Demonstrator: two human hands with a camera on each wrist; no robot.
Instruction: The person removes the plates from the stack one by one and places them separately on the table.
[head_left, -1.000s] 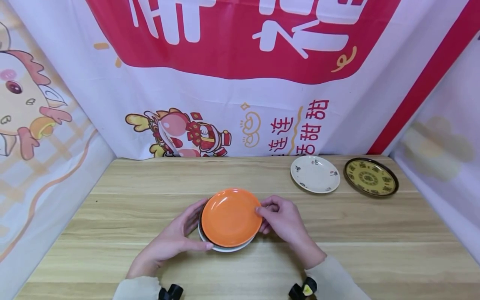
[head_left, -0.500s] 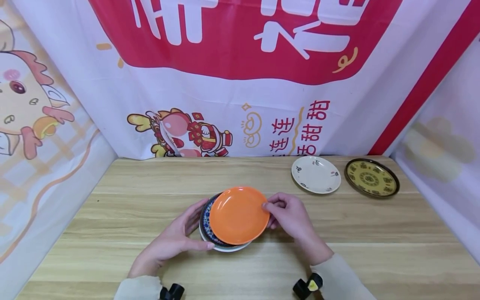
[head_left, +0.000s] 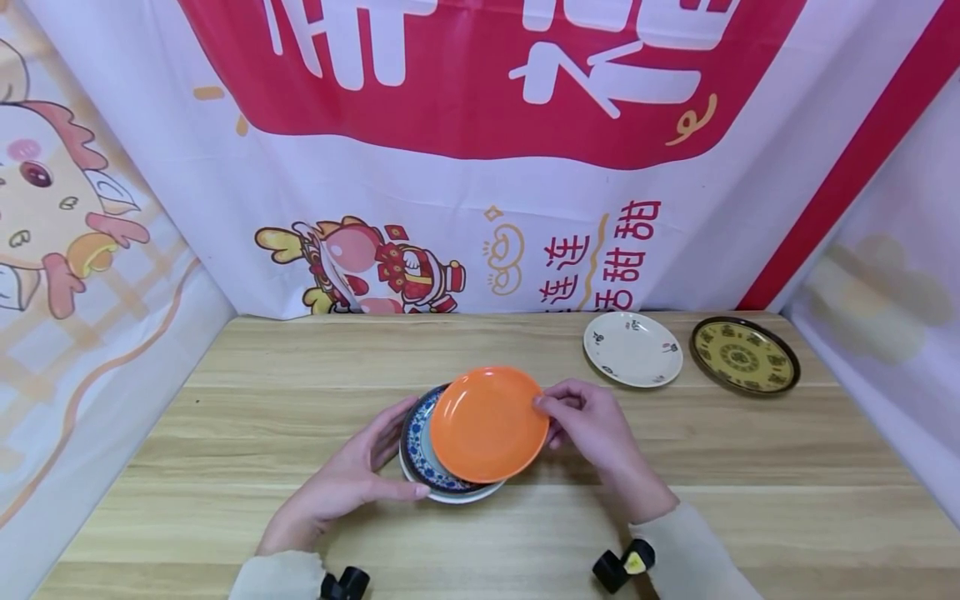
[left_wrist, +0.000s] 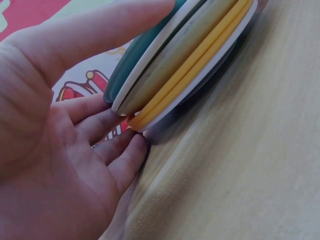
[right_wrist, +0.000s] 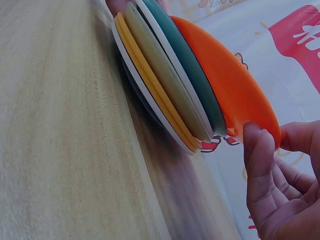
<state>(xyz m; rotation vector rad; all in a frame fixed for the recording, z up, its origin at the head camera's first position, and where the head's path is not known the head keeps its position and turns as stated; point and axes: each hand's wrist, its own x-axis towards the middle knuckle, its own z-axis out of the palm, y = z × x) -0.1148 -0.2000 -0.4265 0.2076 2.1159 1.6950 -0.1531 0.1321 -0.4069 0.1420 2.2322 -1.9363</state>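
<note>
An orange plate is tilted over the stack, its right edge pinched between thumb and fingers of my right hand. Beneath it shows a blue-patterned plate with a dark rim, topping a stack of several plates. From the side, the right wrist view reveals a teal plate edge, an olive one and a yellow one. My left hand curves around the stack's left side, thumb at the front rim and fingers behind. In the left wrist view its fingertips touch the lower plate edges.
A white plate with small dark motifs lies at the back right of the wooden table. To its right is an olive-yellow plate with a dark rim. A printed cloth hangs behind the table.
My right hand has shifted the orange plate to the right and slightly back, uncovering more of the blue-patterned plate. The left hand and the stack stay in place.
</note>
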